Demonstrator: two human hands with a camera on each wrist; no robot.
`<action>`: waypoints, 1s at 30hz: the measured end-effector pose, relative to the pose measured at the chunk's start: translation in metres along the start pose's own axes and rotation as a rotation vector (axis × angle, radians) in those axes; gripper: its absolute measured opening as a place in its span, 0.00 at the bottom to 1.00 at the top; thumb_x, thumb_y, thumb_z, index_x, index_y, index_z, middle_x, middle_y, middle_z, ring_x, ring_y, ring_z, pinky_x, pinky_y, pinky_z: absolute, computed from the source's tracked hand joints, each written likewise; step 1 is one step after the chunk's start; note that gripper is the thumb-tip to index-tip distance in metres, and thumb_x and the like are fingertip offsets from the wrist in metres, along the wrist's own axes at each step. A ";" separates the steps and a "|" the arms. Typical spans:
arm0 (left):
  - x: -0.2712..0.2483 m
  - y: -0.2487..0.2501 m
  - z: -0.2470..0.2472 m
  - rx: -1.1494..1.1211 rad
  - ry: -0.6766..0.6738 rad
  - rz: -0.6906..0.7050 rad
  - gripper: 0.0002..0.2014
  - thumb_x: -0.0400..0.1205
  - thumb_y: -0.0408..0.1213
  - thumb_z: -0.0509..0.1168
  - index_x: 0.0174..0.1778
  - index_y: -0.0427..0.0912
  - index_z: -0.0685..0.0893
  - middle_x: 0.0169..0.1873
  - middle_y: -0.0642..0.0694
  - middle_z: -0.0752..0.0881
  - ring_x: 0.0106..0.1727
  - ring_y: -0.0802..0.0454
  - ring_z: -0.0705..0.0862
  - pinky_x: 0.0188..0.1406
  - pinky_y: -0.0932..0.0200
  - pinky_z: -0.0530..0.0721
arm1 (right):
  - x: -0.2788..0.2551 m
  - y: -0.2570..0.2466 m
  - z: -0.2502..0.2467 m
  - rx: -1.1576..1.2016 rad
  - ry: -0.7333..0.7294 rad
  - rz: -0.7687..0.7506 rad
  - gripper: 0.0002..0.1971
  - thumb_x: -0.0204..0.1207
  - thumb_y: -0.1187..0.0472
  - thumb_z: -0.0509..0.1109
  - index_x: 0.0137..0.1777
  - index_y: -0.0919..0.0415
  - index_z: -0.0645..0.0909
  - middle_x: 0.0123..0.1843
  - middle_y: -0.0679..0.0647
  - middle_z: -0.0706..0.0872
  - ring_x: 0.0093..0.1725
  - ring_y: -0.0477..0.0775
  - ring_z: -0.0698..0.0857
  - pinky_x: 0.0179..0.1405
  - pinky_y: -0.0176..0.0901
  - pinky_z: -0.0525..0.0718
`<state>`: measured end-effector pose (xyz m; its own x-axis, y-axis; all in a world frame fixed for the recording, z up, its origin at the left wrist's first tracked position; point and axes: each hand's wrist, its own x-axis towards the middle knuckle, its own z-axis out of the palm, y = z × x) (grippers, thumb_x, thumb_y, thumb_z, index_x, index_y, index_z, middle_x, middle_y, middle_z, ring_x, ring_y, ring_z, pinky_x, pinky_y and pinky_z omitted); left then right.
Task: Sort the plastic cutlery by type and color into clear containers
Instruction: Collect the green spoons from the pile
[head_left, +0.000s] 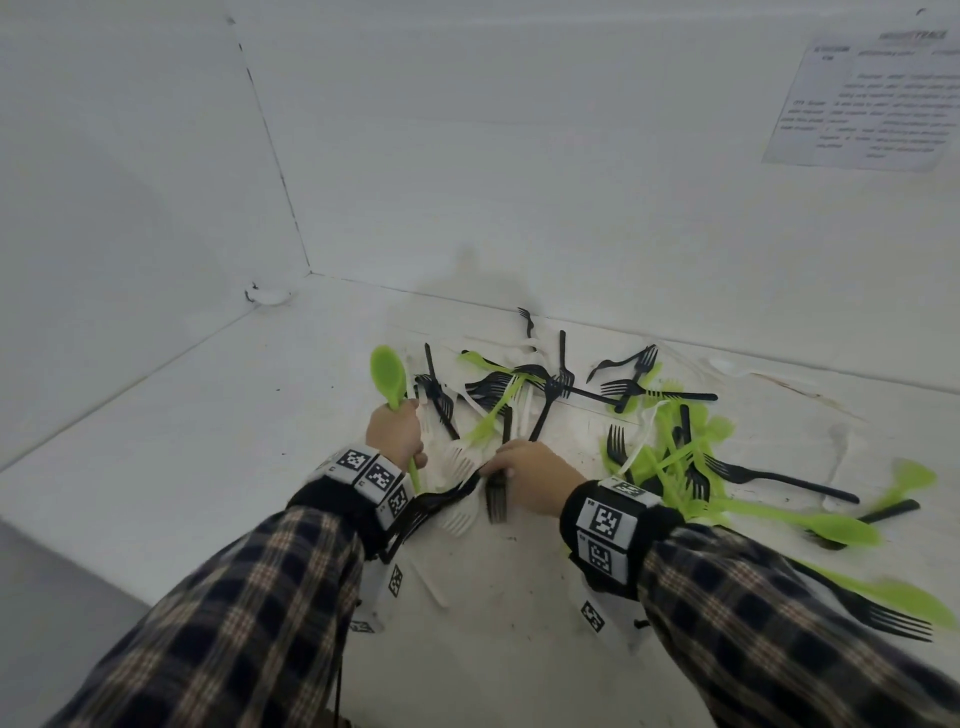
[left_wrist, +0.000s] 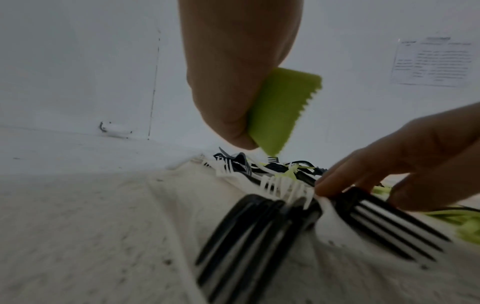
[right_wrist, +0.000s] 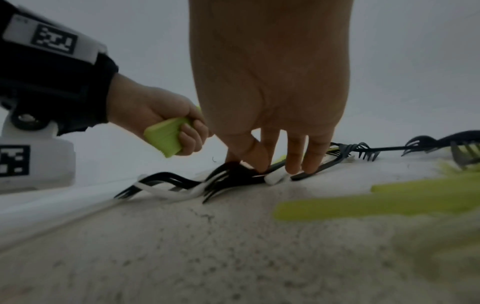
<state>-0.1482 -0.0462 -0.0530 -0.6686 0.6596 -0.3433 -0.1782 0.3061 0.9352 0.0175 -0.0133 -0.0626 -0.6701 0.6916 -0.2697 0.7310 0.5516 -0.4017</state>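
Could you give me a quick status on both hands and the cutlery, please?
Left hand grips green spoons. Right hand pinches black forks on the table. Mixed pile unsorted; no containers in view.

test booth | bare white walls (head_left: 467, 156) | taped instruction sheet (head_left: 862, 104)
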 end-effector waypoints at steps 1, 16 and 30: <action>0.000 0.000 0.000 0.015 0.003 0.001 0.11 0.85 0.32 0.48 0.55 0.41 0.76 0.28 0.46 0.65 0.23 0.52 0.61 0.12 0.71 0.62 | 0.001 -0.001 -0.001 0.020 0.034 0.052 0.22 0.79 0.71 0.55 0.67 0.55 0.80 0.72 0.56 0.74 0.71 0.59 0.74 0.73 0.50 0.72; -0.033 0.006 0.074 0.336 -0.170 0.188 0.11 0.85 0.39 0.55 0.44 0.35 0.76 0.30 0.34 0.73 0.35 0.35 0.78 0.42 0.43 0.82 | -0.047 0.057 -0.029 -0.058 0.127 0.751 0.23 0.79 0.57 0.59 0.74 0.60 0.64 0.76 0.63 0.62 0.74 0.68 0.65 0.73 0.65 0.68; -0.050 -0.016 0.116 0.446 -0.457 0.059 0.08 0.80 0.39 0.58 0.45 0.39 0.79 0.42 0.26 0.76 0.35 0.32 0.79 0.48 0.33 0.82 | -0.084 0.066 -0.003 0.154 0.078 0.099 0.23 0.78 0.67 0.63 0.73 0.54 0.74 0.81 0.53 0.65 0.80 0.48 0.64 0.74 0.35 0.61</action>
<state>-0.0280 -0.0045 -0.0607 -0.2752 0.8799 -0.3873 0.2330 0.4519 0.8611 0.1225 -0.0339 -0.0637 -0.5798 0.7759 -0.2486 0.7602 0.4055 -0.5076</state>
